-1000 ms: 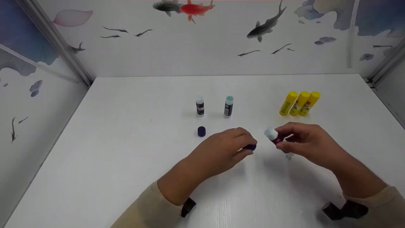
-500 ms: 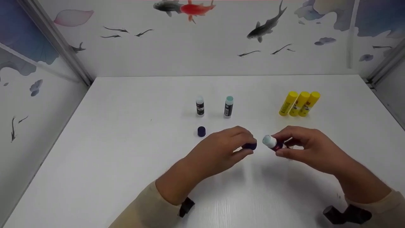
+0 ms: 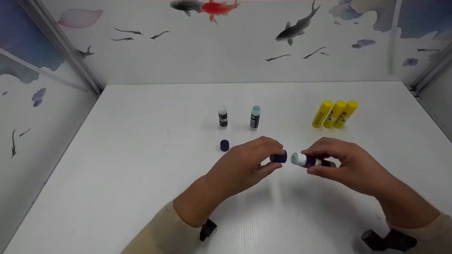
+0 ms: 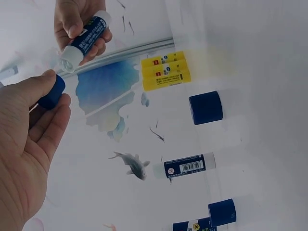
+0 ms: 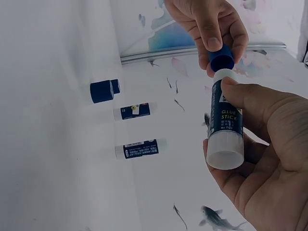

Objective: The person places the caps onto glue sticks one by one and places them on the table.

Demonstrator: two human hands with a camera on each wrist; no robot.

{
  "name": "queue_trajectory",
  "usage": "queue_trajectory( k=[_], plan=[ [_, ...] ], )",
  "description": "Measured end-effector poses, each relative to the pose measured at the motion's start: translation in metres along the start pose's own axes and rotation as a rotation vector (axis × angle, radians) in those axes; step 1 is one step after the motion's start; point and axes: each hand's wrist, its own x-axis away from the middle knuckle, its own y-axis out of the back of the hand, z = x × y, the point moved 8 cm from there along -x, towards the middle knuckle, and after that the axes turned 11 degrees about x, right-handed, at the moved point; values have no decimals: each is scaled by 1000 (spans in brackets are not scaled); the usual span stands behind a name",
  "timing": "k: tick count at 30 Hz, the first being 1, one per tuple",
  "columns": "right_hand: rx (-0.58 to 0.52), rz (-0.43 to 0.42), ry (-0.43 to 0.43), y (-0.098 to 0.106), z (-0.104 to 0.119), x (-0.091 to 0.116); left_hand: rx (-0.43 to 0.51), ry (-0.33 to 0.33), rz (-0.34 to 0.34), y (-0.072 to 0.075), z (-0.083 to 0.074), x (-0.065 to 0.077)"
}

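Note:
My left hand [image 3: 243,162] pinches a dark blue cap [image 3: 279,157] between thumb and fingers, its open end turned toward the right. My right hand [image 3: 339,164] holds an uncapped glue stick [image 5: 226,122] by its labelled barrel, its pale glue end [image 3: 296,159] facing the cap. A small gap separates cap and glue end in the head view. Two more uncapped glue sticks, one on the left [image 3: 223,118] and one on the right [image 3: 255,118], stand upright beyond the hands. Another blue cap [image 3: 224,145] sits before the left one; a further cap [image 4: 206,108] is mostly hidden behind my left hand in the head view.
Three yellow glue sticks [image 3: 334,114] stand side by side at the back right of the white table [image 3: 141,141]. Behind the table rises a white panel [image 3: 229,56] printed with fish, and a similar panel [image 3: 46,116] borders the left side.
The right hand has swung the glue stick from a slant to nearly level, its glue end closer to the cap. The left hand has raised and turned the cap slightly toward it.

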Motion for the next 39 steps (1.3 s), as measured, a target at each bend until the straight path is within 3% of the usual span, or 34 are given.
queue_trajectory(
  k=[17, 39],
  plan=[
    [8, 18, -11, -5, 7, 1, 4, -66, -6, -4, -4, 1],
    [23, 22, -8, -10, 9, 1, 39, -54, 31, -9, -3, 2]
  ],
)
